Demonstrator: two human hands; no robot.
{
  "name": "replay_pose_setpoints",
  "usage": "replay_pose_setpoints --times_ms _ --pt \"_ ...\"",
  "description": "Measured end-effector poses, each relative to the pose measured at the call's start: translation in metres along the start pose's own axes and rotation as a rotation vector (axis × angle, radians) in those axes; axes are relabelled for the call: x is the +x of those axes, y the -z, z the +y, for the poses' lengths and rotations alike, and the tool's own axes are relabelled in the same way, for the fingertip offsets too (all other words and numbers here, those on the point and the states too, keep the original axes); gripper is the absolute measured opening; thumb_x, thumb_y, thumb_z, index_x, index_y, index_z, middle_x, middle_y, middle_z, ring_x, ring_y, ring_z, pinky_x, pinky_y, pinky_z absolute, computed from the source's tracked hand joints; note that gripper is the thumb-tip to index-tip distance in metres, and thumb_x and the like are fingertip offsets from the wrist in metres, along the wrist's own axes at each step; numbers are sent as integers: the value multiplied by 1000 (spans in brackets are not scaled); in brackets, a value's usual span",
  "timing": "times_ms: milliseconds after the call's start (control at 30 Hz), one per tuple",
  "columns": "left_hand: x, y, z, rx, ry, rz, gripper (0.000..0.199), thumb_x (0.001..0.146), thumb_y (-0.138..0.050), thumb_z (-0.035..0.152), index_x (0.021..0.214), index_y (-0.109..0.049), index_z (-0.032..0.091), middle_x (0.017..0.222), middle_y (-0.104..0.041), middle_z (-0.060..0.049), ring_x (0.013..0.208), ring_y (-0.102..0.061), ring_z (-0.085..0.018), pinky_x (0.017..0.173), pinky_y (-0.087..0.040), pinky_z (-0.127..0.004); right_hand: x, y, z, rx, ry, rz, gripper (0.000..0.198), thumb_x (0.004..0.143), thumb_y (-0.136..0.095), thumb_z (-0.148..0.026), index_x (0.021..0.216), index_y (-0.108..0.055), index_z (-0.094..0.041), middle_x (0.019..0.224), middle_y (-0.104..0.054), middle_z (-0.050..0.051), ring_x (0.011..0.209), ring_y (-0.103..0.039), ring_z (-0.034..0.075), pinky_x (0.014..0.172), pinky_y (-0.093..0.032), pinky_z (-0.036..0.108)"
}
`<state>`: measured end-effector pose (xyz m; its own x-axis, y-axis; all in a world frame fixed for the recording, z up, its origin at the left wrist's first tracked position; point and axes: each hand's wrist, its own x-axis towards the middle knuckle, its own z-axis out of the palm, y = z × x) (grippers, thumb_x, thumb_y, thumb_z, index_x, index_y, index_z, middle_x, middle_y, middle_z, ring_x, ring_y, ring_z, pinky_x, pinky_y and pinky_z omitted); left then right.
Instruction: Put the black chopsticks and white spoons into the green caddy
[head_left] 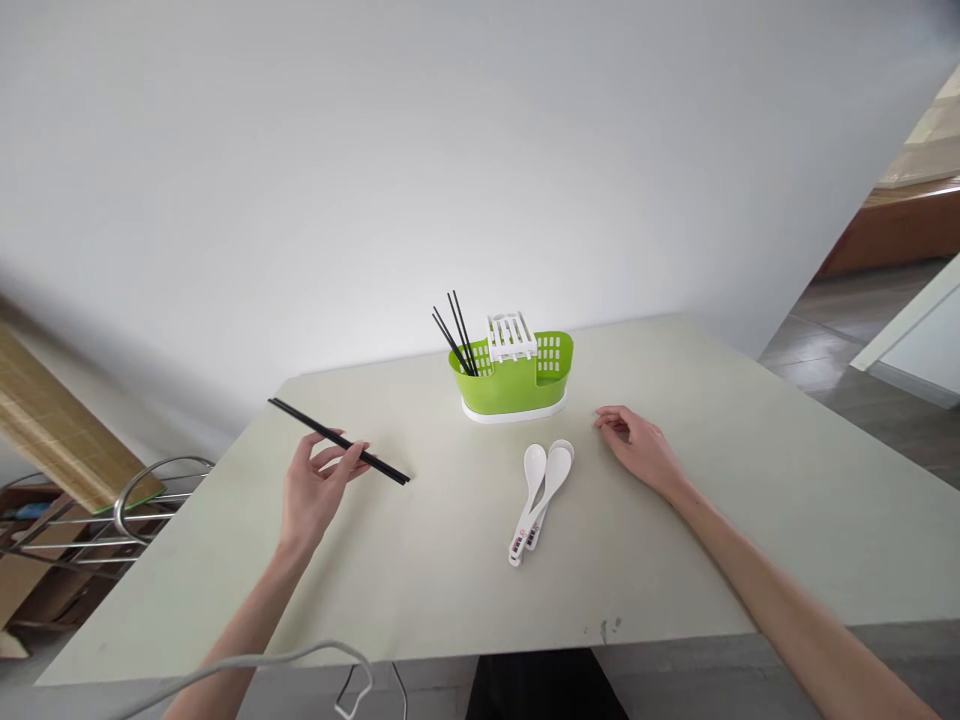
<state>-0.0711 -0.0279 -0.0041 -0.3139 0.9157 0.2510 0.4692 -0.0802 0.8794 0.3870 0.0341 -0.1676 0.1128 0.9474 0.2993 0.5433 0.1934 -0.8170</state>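
Observation:
My left hand [322, 485] is closed around a pair of black chopsticks [306, 420], held slanting above the left side of the table. My right hand [637, 448] rests on the table to the right, its fingers loosely bent and holding nothing. Between my hands lie white spoons [534, 500], overlapping in a small pile with their handles toward me. Behind them stands a green utensil basket [510, 392] with a white base and a white slatted piece [512, 336] across its middle. Several black chopsticks [461, 340] lean upright in its left compartment.
The pale table [420, 590] meets a white wall [450, 150] at the back. A grey cable [300, 655] crosses the front left edge. Left of the table are a metal rack [142, 515] and a rolled bamboo mat [67, 420].

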Motion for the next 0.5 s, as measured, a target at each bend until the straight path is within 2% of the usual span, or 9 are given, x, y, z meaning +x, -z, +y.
replay_pose_setpoints --times_ms 67,167,300,500 --pt "-2 -9 11 110 -32 -46 54 83 -80 62 116 -60 25 107 -82 -8 86 -82 -29 74 -68 -37 0 1 -1 1 1 -1 26 93 -53 -35 114 -65 -26 106 -79 5 99 -71 23 100 -53 44" --pt "-6 -22 18 239 -92 -90 49 87 -74 64 117 -60 27 111 -81 -6 87 -82 -30 54 -60 -27 0 1 -2 1 5 10 26 93 -53 -34 113 -65 -26 105 -79 4 98 -71 23 99 -53 44" --pt "-9 -32 17 276 -130 -122 45 90 -71 63 116 -59 29 107 -82 -4 83 -82 -28 57 -58 -27 -1 2 -3 -5 17 17 25 93 -52 -34 114 -65 -26 106 -78 5 98 -71 23 100 -53 43" --pt "-10 -29 18 293 -122 -125 45 89 -72 62 116 -59 29 108 -82 -5 84 -82 -30 52 -56 -27 -1 2 -2 -18 14 4 25 93 -53 -34 114 -66 -27 105 -79 4 98 -72 23 99 -53 44"
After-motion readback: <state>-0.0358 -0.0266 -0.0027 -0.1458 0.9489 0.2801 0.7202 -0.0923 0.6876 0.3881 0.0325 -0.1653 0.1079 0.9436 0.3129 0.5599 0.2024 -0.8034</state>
